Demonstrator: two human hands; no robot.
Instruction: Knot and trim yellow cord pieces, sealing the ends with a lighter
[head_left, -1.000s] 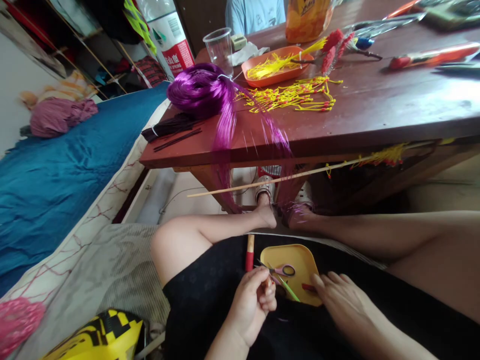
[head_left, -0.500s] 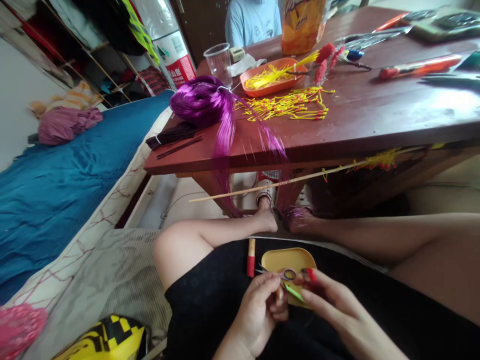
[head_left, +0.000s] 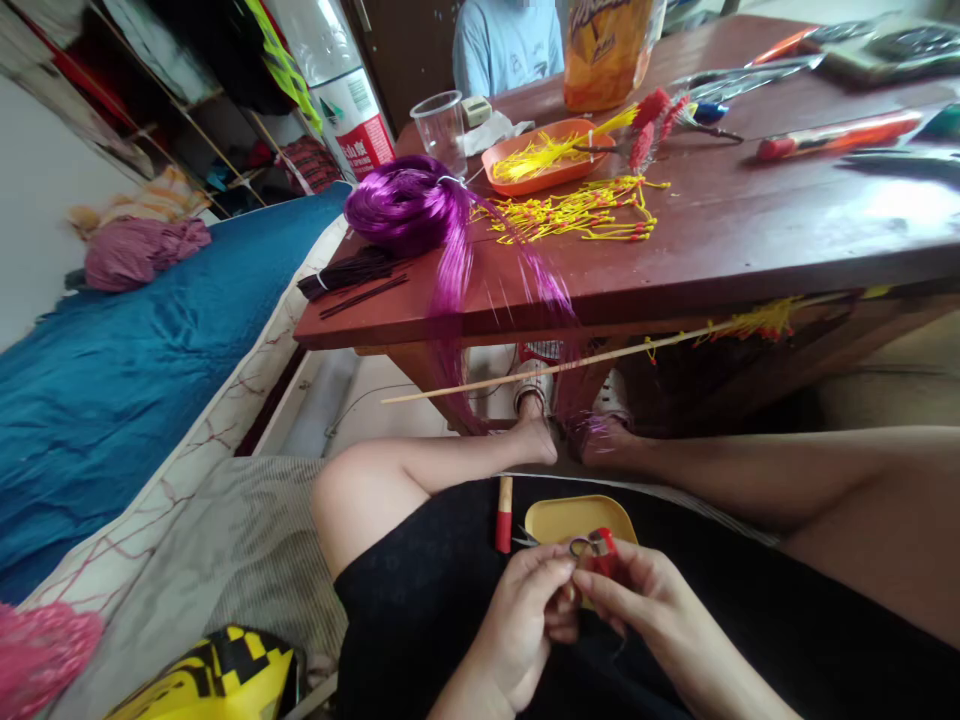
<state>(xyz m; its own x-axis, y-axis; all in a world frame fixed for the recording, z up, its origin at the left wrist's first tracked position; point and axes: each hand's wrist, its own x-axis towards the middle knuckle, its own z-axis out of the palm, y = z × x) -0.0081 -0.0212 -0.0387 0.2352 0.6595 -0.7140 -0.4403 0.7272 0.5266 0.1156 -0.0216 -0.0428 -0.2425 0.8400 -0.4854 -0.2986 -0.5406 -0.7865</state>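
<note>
A red lighter (head_left: 604, 556) with a metal top is gripped in my right hand (head_left: 645, 590), whose thumb and fingertips meet those of my left hand. My left hand (head_left: 525, 610) is closed in a pinch; whatever it holds is too small or hidden to make out. Behind the fingers, a small pair of scissors (head_left: 528, 539) shows its blade tips and a finger ring. Under the scissors and hands, a shallow yellow tray (head_left: 547, 512) rests on my lap. Just left of the tray lies a red and tan tube (head_left: 504, 515).
A dark red table (head_left: 675, 250) bears a purple fibre bundle (head_left: 397, 205), yellow stems with red tips (head_left: 577, 210), an orange tray (head_left: 499, 180) and dark sticks (head_left: 352, 270). A thin wooden stick (head_left: 480, 384) crosses below its edge. Someone in a light blue shirt (head_left: 508, 50) sits opposite.
My right hand has come left until its fingertips meet my left hand. The lighter now stands upright and plainly visible. A bright green strip between the hands is no longer in sight.
</note>
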